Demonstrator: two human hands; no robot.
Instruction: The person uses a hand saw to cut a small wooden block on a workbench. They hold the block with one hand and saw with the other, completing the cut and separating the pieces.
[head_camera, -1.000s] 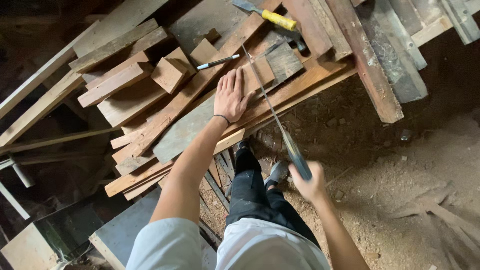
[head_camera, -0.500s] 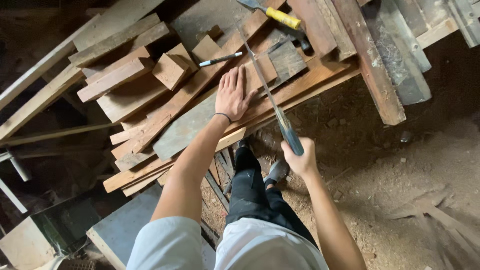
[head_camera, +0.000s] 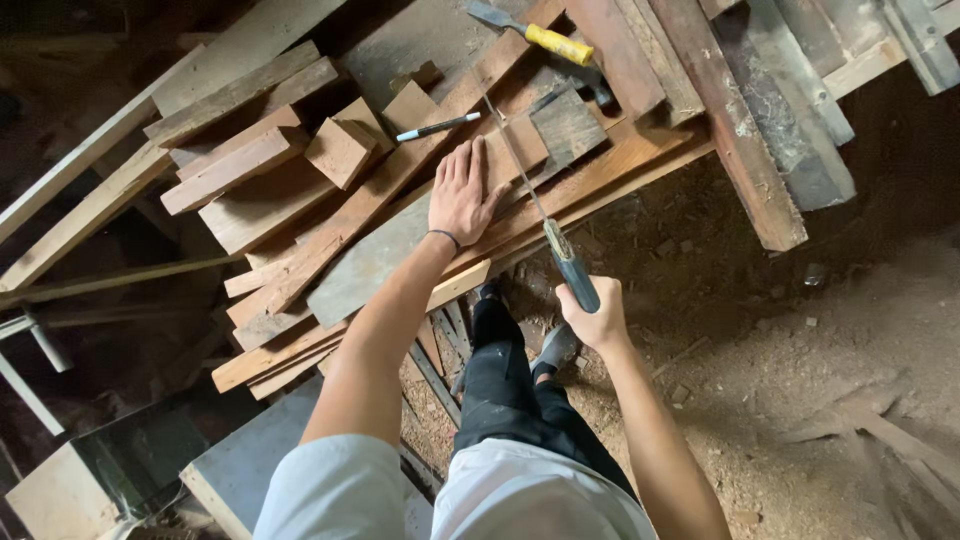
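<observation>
Seen from above, a person stands over a rough stack of planks (head_camera: 330, 235) that serves as the work surface, with a dirt and sawdust floor (head_camera: 850, 330) below and to the right. At the far left edge, long pale boards (head_camera: 90, 210) slant away into shadow. Further in, short offcut blocks (head_camera: 340, 150) lie on the stack, and a pen (head_camera: 437, 127) with a pale barrel rests just beside them. Near the middle, the left hand (head_camera: 462, 192) lies flat, fingers spread and gripping nothing, pressing down on a long reddish plank (head_camera: 400, 175) that runs diagonally across the pile. Just to its right, a thin saw blade (head_camera: 520, 170) crosses the same wood, very close to the thumb. The right hand (head_camera: 597, 320) is closed firmly round the dark saw handle (head_camera: 577, 275), off the near edge of the stack. Toward the far edge lies a chisel with a yellow handle (head_camera: 545, 38), and heavier dark beams (head_camera: 740, 130) run off to the right. As a judgement, the blade could jump from its cut and catch the left thumb because the hand sits so near; the loose pile could also shift under pressure, and the cut plank could pinch the blade. No bin, box or tray with contents can be made out; a boxy shape (head_camera: 60, 490) at the lower left is too dim to tell.
</observation>
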